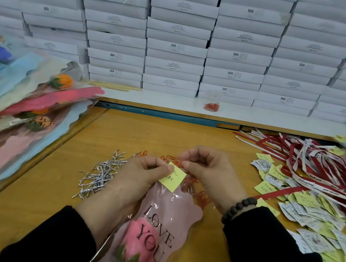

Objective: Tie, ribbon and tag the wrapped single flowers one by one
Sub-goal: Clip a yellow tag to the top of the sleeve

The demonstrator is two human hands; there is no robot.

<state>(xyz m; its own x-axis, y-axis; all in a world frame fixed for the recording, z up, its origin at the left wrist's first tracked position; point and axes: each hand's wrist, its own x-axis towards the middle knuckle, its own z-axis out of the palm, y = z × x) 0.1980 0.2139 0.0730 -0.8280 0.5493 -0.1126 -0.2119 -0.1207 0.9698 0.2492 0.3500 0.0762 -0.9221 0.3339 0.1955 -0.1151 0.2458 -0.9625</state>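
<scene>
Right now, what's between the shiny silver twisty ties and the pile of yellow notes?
In the head view, both hands lie between them: the left hand and right hand pinch a yellow tag over the wrapped pink flower, with red paper clips underneath.

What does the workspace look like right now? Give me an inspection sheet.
Surface: orange-brown wooden table.
Job's things: pink-sleeved wrapped rose printed LOVE YOU lies between the hands; yellow paper tag at its neck; silver twist ties; red and white ribbons; orange-red paper clips.
Clutter: loose yellow and white printed tags; wrapped flowers pile at left.
Grippers: left hand pinches the tag; right hand pinches at the tag's top edge.
Cables: nothing seen.
Surroundings: stacked white boxes behind.
</scene>
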